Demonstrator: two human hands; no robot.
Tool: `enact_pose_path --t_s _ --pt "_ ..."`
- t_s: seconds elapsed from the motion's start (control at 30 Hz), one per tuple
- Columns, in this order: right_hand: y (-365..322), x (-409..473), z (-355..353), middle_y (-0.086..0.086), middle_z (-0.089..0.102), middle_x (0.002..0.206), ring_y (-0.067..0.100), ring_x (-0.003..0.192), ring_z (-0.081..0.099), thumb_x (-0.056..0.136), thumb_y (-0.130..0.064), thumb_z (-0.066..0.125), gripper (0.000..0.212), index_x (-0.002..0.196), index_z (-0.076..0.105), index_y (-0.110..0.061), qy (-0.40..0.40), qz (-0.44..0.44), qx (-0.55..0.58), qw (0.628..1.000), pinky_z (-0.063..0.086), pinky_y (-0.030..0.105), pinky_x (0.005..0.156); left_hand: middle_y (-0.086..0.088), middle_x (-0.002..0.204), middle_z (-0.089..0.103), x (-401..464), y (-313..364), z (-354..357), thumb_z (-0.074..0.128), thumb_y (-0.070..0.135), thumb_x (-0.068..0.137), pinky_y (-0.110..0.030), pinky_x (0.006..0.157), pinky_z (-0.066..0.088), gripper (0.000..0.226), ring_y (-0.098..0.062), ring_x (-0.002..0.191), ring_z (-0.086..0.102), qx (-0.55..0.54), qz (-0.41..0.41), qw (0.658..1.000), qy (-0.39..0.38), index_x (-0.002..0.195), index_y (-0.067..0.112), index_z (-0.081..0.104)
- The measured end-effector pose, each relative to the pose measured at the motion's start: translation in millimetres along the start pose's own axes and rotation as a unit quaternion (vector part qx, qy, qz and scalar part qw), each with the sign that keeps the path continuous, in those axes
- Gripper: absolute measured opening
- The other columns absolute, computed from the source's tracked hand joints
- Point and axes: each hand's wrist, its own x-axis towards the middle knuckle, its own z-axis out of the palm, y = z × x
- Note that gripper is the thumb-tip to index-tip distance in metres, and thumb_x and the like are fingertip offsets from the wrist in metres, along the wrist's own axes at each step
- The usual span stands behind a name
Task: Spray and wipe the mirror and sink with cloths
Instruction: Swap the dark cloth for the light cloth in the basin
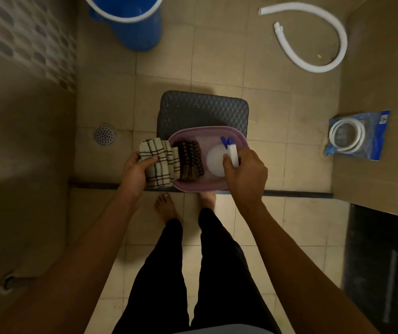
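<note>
A pink plastic basket (193, 135) rests on a dark woven stool (202, 109). My left hand (135, 172) grips a folded cream checked cloth (158, 160) at the basket's left rim. A dark brown patterned cloth (190, 157) lies inside the basket beside it. My right hand (245, 174) is closed around the neck of a white spray bottle (214, 162) with a blue trigger (226, 141), which stands in the basket's right half. Neither mirror nor sink is in view.
A blue bucket (132, 22) stands on the tiled floor at the top. A white hose (313, 42) curls at the top right, and a bagged coiled hose (357, 136) leans by the right wall. A floor drain (104, 135) sits left of the stool. My bare feet (166, 206) stand before a dark threshold.
</note>
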Motion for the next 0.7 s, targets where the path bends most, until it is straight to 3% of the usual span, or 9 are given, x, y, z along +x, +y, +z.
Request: enact_pose_path --t_s 0.1,0.2,0.3,0.4,0.5,0.7 --pt "-3 -1 1 0.007 0.068 0.095 0.020 0.079 0.064 0.091 -0.041 0.062 0.033 0.104 0.061 -0.010 0.009 0.016 0.006 1.000 0.053 0.030 0.070 -0.006 0.111 0.071 0 1 0 0.056 0.007 0.094 -0.038 0.075 0.060 0.022 -0.023 0.097 0.069 -0.002 -0.001 1.000 -0.002 0.111 0.019 0.062" --pt "0 -3 -9 -0.002 0.065 0.085 0.012 0.072 0.060 0.092 -0.055 0.053 0.040 0.093 0.060 -0.016 0.026 0.020 0.057 0.998 0.050 0.025 0.060 -0.005 0.113 0.071 -1 1 0 0.056 0.008 0.094 -0.039 0.077 0.059 0.023 -0.023 0.099 0.069 0.001 -0.001 1.000 -0.003 0.113 0.019 0.063" --pt "18 9 -17 -0.002 0.062 0.076 0.018 0.072 0.063 0.100 -0.049 0.041 0.038 0.083 0.058 -0.019 0.075 0.145 0.152 0.975 0.054 0.033 0.065 -0.006 0.114 0.071 -1 2 -1 0.055 0.007 0.095 -0.039 0.077 0.060 0.024 -0.023 0.099 0.069 -0.001 -0.002 1.000 -0.001 0.115 0.018 0.061" --pt "43 27 -16 0.003 0.067 0.082 0.025 0.084 0.067 0.100 -0.035 0.048 0.027 0.079 0.061 -0.023 -0.024 0.273 0.200 0.941 0.057 0.047 0.084 -0.003 0.110 0.071 -2 5 1 0.055 0.008 0.095 -0.036 0.072 0.060 0.022 -0.020 0.096 0.069 -0.005 -0.006 1.000 -0.005 0.113 0.020 0.061" --pt "53 33 -8 0.011 0.072 0.086 0.029 0.083 0.069 0.095 -0.019 0.056 0.019 0.080 0.067 -0.018 -0.133 0.248 0.165 0.945 0.058 0.050 0.084 -0.003 0.113 0.071 1 10 4 0.055 0.008 0.095 -0.038 0.076 0.060 0.025 -0.020 0.099 0.069 -0.001 0.001 1.000 -0.009 0.117 0.019 0.060" --pt "55 38 -2 0.009 0.073 0.092 0.025 0.086 0.070 0.088 -0.007 0.064 0.017 0.102 0.073 -0.007 -0.133 0.241 0.151 0.950 0.059 0.046 0.084 -0.006 0.115 0.071 16 30 11 0.057 0.007 0.093 -0.037 0.077 0.058 0.027 -0.022 0.102 0.069 0.020 0.019 0.999 -0.023 0.118 0.016 0.061"
